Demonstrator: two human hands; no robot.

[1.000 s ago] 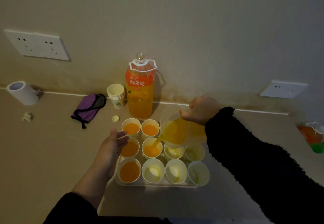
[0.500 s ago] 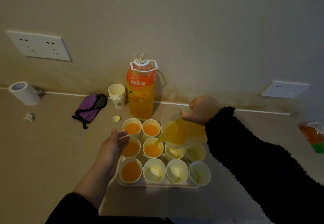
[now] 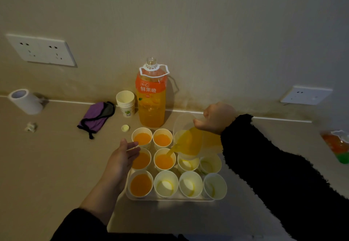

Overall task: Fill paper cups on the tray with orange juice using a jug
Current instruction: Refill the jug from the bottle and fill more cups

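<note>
Juice runs in a thin stream from the jug [image 3: 188, 142] into the pouring cup [image 3: 164, 161], the second one in the middle row, and that cup looks nearly full. The jug is tipped to the left over the back of the tray [image 3: 170, 199] and has plenty of juice in it. The right hand [image 3: 217, 118] holds it up, with its fingers curled tight on the jug's handle side.

Four full cups [image 3: 140, 185] sit on the left of the tray: two at the back, one in the middle row and one at the front. Five empty cups [image 3: 190, 184] wait on the right, two in the middle row and three at the front. The jug hides the back right corner, so there may be more cups there that I cannot see. So the job is a bit under half done.

The left hand [image 3: 122, 157] is at the left edge of the tray, its fingers straight and close together, holding nothing.

The tray sits on the counter [image 3: 47, 165]. Behind it stand the big juice bottle [image 3: 151, 101], open at the top, and a stack of spare cups [image 3: 126, 103]. The bottle cap [image 3: 125, 128] and a purple pouch [image 3: 96, 116] lie near them.
</note>
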